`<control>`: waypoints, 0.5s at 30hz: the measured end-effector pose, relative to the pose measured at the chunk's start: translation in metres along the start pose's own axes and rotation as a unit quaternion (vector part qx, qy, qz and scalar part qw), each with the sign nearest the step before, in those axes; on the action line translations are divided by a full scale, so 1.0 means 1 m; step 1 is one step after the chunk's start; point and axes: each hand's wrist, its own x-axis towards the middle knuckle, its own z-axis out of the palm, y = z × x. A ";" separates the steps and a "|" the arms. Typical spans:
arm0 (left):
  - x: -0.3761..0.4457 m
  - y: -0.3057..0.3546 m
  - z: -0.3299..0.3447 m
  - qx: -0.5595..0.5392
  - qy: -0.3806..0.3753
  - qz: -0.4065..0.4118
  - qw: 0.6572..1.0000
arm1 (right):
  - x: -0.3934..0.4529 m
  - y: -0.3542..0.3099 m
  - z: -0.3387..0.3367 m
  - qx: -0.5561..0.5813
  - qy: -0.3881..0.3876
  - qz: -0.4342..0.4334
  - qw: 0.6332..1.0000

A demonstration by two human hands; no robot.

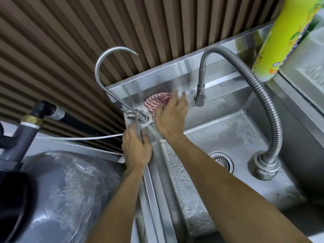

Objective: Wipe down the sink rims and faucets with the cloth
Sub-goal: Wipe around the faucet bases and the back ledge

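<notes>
Right hand (171,116) has its fingers stretched out and a bit spread, pressing a red-and-white striped cloth (157,101) flat onto the back rim of the sink (175,81), near the back left corner. The cloth is bunched up and soft-looking, its stripes running roughly left to right along the rim, and the palm covers its near edge. Left hand (136,148) sits on the sink's left rim, fingers curled loosely over the folded steel edge; motion blur means I can't tell how hard it grips.

Just left of the cloth stands a thin gooseneck faucet (105,67), smooth brushed metal, its round base almost touching the fabric and its hook arching toward the wall. On the cloth's right a ribbed flexible-hose faucet (245,71) rises from the back rim, loops over the basin and ends at a chunky round base at the right side of the basin.

The basin is stainless steel, wet with droplets, with a round slotted drain (221,161) in its floor. Behind is a brown ribbed slat wall (87,32). A yellow-green printed bottle (284,37) stands at the back right corner. Left of the sink there's crinkly clear plastic sheet (70,181) over a grey surface, plus grey pipework (26,130).
</notes>
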 end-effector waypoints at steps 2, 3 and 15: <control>-0.004 -0.011 0.010 0.093 -0.024 0.054 0.994 | 0.004 0.008 0.017 -0.139 0.021 -0.196 0.971; -0.005 -0.010 0.012 0.128 -0.039 0.056 0.989 | 0.010 0.014 0.024 -0.197 0.012 -0.249 0.948; -0.004 -0.007 0.014 0.196 -0.118 -0.003 0.974 | 0.041 0.080 0.008 -0.312 -0.051 -0.256 0.913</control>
